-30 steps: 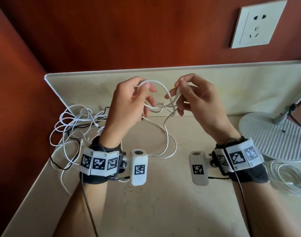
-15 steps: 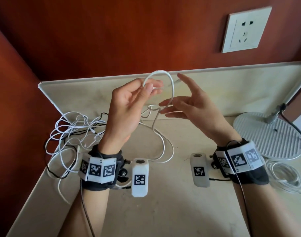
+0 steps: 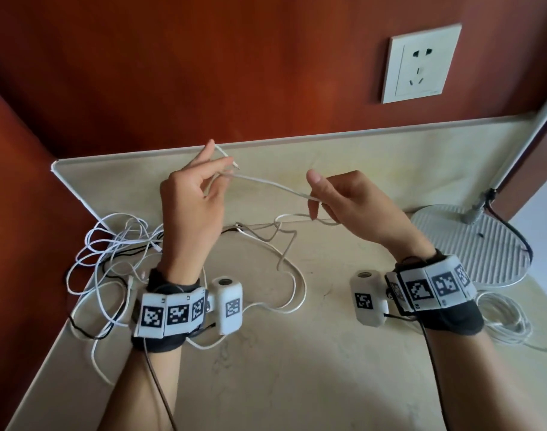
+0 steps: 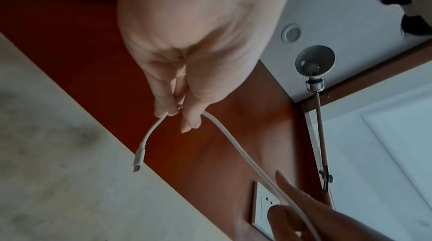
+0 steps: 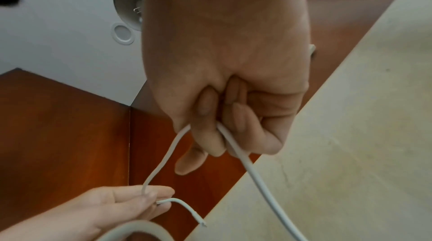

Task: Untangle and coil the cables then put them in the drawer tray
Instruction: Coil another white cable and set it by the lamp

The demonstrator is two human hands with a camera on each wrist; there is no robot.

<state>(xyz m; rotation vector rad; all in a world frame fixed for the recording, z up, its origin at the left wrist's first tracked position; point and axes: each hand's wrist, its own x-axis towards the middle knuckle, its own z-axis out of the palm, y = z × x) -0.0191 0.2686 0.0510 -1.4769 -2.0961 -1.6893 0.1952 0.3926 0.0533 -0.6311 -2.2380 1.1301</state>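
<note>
Both grips, left hand (image 3: 191,209) and right hand (image 3: 347,203), pinch white cable (image 3: 272,185) above countertop (image 3: 297,368)

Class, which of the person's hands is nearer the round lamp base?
Right. The right hand hovers just left of the lamp base; the left hand is farther left.

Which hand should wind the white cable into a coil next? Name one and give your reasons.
Right hand. It grips the white cable further along, where the slack drops to the counter, so it can probably feed loops. The left hand pinches it near the plug end and suits anchoring the coil.
</note>
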